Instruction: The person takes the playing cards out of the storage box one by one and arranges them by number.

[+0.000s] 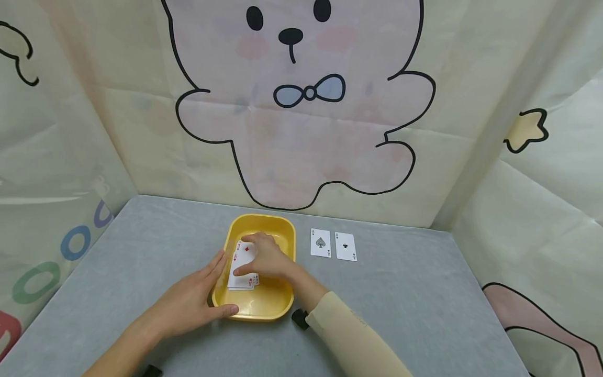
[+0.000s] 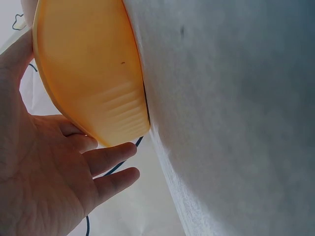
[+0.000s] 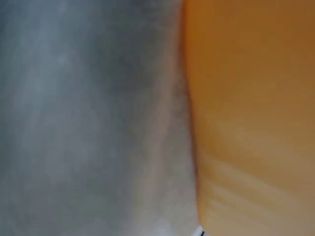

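Observation:
A yellow tray (image 1: 275, 306) stands on the grey table, holding a small overlapping stack of white playing cards (image 1: 241, 280) with red diamond marks. My left hand (image 1: 198, 298) spans the tray's near left corner, fingers along its left side and thumb over the near rim. The left wrist view shows its outer fingers (image 2: 118, 183) extended past the tray's wall. Inside the tray, my right hand (image 1: 268, 256) reaches over the cards, thumb and forefinger spread apart. Its thumb lies over the card faces and its forefinger is at their far end; its other fingertips are hidden.
To the right of the tray, the ace of spades (image 1: 320, 243) and ace of clubs (image 1: 346, 246) lie face up side by side. A fabric wall (image 1: 358, 157) with a bear drawing rises behind the table's far edge, and printed fabric bounds both sides.

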A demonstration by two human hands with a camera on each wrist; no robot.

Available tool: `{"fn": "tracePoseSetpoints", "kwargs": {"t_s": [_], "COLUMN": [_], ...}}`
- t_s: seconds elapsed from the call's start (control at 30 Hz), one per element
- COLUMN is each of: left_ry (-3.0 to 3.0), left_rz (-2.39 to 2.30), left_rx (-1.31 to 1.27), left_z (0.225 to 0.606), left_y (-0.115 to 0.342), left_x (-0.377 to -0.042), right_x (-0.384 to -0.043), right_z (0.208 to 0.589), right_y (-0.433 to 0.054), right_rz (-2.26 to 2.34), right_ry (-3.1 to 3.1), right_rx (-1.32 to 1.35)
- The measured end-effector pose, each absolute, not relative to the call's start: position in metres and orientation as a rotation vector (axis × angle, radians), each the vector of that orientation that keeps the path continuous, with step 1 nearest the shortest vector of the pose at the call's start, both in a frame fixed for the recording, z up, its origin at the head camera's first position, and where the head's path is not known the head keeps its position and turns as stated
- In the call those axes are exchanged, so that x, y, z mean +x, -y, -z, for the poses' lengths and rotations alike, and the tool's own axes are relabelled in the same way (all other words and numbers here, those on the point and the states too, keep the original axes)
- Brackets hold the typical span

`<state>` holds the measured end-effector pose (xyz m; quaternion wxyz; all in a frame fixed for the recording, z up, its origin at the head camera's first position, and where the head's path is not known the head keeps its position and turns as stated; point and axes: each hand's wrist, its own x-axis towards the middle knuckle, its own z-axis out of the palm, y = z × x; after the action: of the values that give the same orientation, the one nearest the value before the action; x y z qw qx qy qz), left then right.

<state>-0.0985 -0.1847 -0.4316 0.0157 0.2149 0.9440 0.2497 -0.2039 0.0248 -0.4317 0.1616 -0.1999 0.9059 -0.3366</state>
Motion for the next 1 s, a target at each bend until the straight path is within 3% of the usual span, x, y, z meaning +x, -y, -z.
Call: {"fn": "tracePoseSetpoints", "kwargs": {"t_s": [1.0], "left_ry": [-2.918], "left_rz": [-0.789], "left_rx": [0.652], "left_z": [0.433], "left_y": [0.185], "left_x": [-0.098], "right_x": [-0.203], "right_z": [0.444], "right_y": [-0.019], "right_rz": [0.532], "right_ry": [-2.648], "right_rx": [-0.643]}}
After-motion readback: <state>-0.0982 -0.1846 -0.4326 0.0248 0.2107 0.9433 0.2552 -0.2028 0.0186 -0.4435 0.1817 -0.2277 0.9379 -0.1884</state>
